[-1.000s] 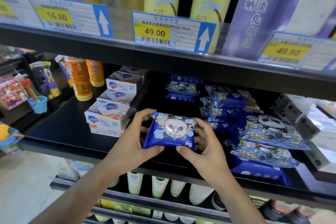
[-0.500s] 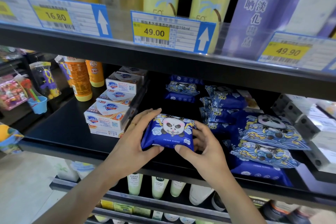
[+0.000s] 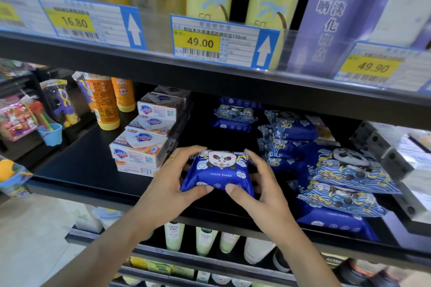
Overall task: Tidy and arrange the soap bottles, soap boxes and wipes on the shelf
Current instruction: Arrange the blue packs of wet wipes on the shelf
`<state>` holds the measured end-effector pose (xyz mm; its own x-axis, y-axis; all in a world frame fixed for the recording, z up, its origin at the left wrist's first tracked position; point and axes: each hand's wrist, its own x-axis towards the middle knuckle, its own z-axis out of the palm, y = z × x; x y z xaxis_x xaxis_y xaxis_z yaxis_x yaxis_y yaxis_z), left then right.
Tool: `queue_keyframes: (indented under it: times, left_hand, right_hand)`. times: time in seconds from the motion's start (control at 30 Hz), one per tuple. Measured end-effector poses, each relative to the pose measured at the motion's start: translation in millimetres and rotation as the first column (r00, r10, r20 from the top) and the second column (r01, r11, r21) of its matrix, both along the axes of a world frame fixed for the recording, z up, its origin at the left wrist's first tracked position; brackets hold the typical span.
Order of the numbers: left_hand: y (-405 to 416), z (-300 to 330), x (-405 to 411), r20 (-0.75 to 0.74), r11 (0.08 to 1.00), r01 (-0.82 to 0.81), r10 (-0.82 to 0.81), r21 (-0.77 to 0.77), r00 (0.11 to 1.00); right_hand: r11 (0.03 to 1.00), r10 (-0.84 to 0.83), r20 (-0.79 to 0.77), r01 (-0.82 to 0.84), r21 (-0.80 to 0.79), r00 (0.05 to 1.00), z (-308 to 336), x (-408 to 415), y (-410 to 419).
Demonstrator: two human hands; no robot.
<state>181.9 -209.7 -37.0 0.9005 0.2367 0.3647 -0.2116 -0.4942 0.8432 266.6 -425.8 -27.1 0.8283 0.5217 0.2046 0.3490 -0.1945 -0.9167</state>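
Blue panda wipes pack [image 3: 218, 176] pinched between both hands at the shelf [image 3: 88, 170] front.
Left hand [image 3: 173, 187] and right hand [image 3: 261, 190] curl round its short ends, long axis crosswise, equally near; it sits just right of the soap boxes [image 3: 142, 150], left of the heaped wipes [image 3: 345, 177].

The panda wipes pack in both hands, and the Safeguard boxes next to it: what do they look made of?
Panda wipes pack: looks like soft, glossy plastic film; it shows sheen and crimped ends, held by the left hand and right hand. Safeguard soap boxes: probably printed, slightly glossy cardboard, given their sharp edges and flat faces.
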Motion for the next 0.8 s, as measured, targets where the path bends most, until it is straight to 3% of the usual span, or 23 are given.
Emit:
queue_keyframes:
  times: [0.3,0.43,0.8]
  left_hand:
    - [1.2,-0.2,0.2,-0.01,0.999,0.016,-0.016,-0.03,1.0]
    - [2.3,0.0,0.7,0.006,0.999,0.022,-0.022,-0.028,1.0]
    - [2.4,2.9,0.7,-0.009,0.998,0.024,-0.025,-0.062,1.0]
  right_hand:
    - [0.997,0.037,0.162,-0.025,-0.075,0.986,0.4,0.3,0.2]
    - [1.0,0.011,0.235,-0.009,-0.01,0.972,-3.5,4.4,0.8]
    - [1.0,0.0,0.183,-0.005,0.026,0.983,-6.1,6.2,2.3]
